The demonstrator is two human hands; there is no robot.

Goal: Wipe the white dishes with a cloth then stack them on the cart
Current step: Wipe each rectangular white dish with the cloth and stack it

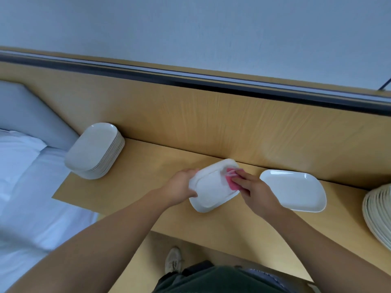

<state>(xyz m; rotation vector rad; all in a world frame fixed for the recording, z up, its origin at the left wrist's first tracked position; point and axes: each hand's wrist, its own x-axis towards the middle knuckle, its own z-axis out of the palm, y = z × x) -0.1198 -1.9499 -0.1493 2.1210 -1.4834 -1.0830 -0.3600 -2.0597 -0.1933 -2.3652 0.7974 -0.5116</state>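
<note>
Wooden table [148,159], near rear edge: left hand [182,186] grips white oblong dish [209,192] tilted, bracing it; right hand [252,187] clamps pink cloth [232,184] against its rim.

A: How is the light?
B: Soft, even, cool; small glare spots shine on the glossy white rectangular dish [293,190].
A: And sharpness?
B: Slightly blurred; the long dark rail [211,81] curves.
</note>
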